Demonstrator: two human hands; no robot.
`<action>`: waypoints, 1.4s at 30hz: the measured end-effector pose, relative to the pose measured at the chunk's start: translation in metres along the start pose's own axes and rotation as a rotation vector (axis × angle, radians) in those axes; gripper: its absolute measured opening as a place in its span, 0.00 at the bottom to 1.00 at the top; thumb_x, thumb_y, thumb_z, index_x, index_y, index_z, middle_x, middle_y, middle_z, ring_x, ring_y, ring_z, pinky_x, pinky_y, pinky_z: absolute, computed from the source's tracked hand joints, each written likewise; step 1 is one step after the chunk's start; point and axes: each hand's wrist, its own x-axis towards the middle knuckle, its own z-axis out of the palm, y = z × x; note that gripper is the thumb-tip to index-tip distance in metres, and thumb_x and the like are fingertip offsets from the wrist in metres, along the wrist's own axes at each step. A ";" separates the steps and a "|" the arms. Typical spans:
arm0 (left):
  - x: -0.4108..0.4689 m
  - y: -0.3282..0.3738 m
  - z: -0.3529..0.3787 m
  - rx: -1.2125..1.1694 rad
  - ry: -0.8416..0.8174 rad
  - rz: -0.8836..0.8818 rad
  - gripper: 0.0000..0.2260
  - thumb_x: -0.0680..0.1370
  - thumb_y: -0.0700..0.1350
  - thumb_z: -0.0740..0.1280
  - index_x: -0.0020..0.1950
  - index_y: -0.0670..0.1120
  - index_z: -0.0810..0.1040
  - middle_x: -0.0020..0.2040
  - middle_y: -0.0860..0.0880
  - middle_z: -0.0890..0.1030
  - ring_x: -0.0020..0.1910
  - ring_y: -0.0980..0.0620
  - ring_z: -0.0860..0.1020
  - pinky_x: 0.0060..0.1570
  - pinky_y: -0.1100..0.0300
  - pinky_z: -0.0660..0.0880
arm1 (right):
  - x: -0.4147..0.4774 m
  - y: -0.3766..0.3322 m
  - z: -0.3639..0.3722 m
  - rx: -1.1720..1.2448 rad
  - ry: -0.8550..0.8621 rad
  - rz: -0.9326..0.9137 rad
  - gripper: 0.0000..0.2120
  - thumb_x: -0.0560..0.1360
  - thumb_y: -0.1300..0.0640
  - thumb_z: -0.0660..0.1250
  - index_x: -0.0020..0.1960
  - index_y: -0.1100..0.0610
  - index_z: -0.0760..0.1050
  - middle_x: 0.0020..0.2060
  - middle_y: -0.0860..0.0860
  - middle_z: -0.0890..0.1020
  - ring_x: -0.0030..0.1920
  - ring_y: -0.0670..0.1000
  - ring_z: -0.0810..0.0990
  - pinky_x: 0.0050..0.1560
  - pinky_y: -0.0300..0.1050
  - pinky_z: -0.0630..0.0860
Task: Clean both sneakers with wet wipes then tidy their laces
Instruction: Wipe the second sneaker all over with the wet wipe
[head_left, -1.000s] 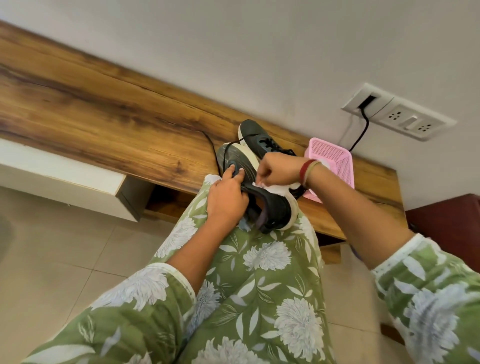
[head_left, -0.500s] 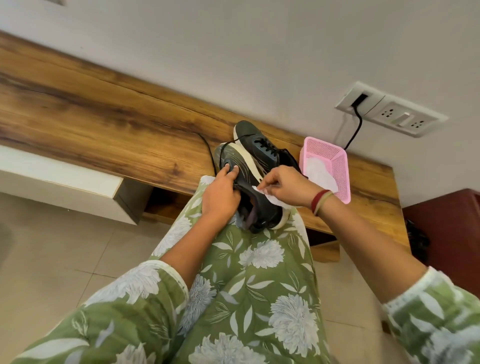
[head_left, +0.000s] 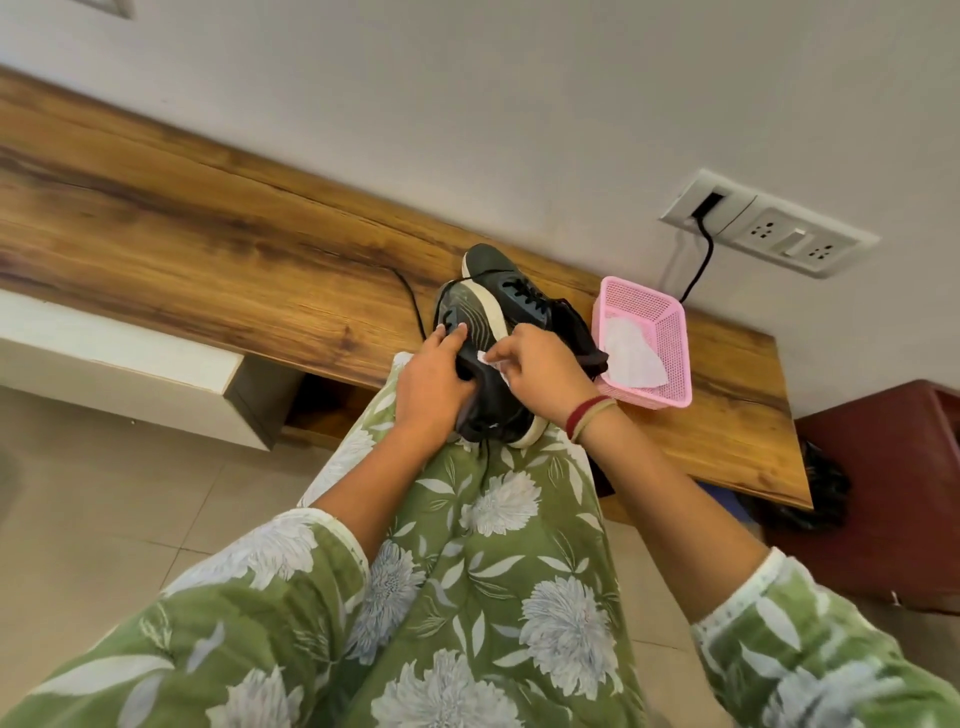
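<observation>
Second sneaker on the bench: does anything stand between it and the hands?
Yes. The held sneaker, in the left hand with the right hand pinching a wipe against it, lies right before the second sneaker.

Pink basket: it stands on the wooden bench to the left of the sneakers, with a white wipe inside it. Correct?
Wrong side. The head view shows the pink basket on the wooden bench to the right of the sneakers, not the left. A white wipe does lie inside it.
</observation>
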 end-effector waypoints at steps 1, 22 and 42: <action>-0.001 0.001 0.001 0.019 0.005 0.000 0.28 0.75 0.44 0.66 0.75 0.50 0.64 0.75 0.45 0.64 0.70 0.45 0.68 0.63 0.53 0.68 | -0.006 0.000 0.000 -0.055 -0.001 -0.026 0.12 0.77 0.62 0.61 0.57 0.58 0.80 0.51 0.55 0.78 0.54 0.54 0.76 0.54 0.43 0.71; -0.001 0.003 0.005 0.115 -0.056 0.005 0.27 0.79 0.43 0.61 0.76 0.44 0.58 0.74 0.43 0.64 0.68 0.41 0.69 0.61 0.49 0.69 | -0.027 -0.002 0.003 -0.042 -0.037 -0.194 0.12 0.77 0.63 0.61 0.53 0.55 0.81 0.48 0.53 0.76 0.51 0.53 0.75 0.53 0.47 0.72; 0.005 -0.004 0.001 0.001 -0.062 0.017 0.25 0.77 0.43 0.64 0.74 0.47 0.65 0.69 0.47 0.72 0.64 0.45 0.73 0.58 0.51 0.73 | -0.080 -0.010 0.042 0.383 0.336 0.207 0.11 0.76 0.65 0.63 0.52 0.55 0.81 0.45 0.51 0.76 0.45 0.47 0.74 0.47 0.36 0.73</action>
